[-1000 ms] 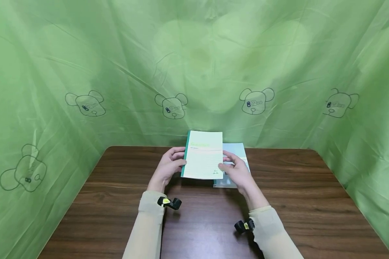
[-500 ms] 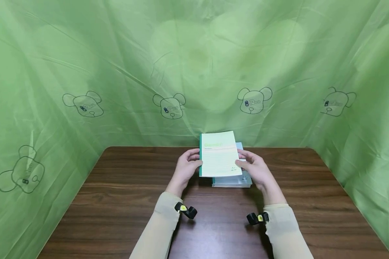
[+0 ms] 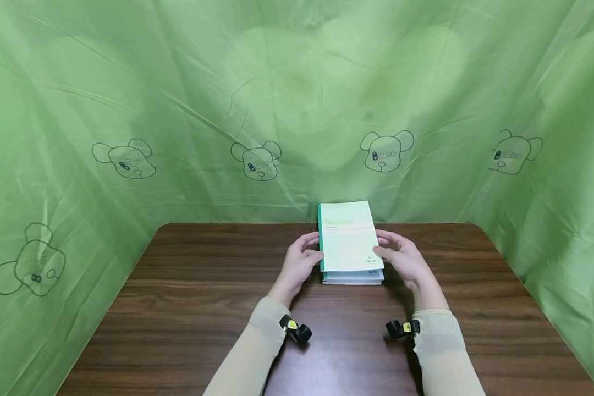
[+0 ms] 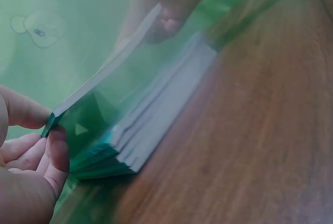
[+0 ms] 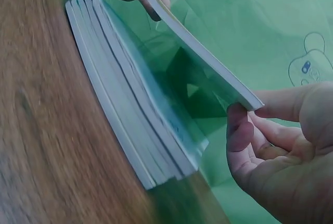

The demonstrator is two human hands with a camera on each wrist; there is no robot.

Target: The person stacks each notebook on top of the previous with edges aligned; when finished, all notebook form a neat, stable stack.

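Note:
A pale green notebook (image 3: 348, 236) with a dark green spine is held level above a stack of notebooks (image 3: 352, 279) at the table's far side. My left hand (image 3: 299, 267) pinches its spine edge between thumb and fingers. On the opposite edge, my right hand (image 3: 408, 264) pinches it the same way. Both wrist views show a gap between the held notebook (image 5: 203, 47) and the stack (image 5: 125, 99) under it. The stack's top cover is light blue, mostly hidden from the head view. Green spines (image 4: 99, 164) of the stack face left.
The brown wooden table (image 3: 203, 275) extends around the stack on both sides and in front. A green curtain (image 3: 297, 110) with bear-face drawings hangs right behind the table's far edge and along both sides.
Both hands have carried the pale green notebook to the right, from left of the stack to above it. The stack has stayed in place, and its blue cover is now mostly covered.

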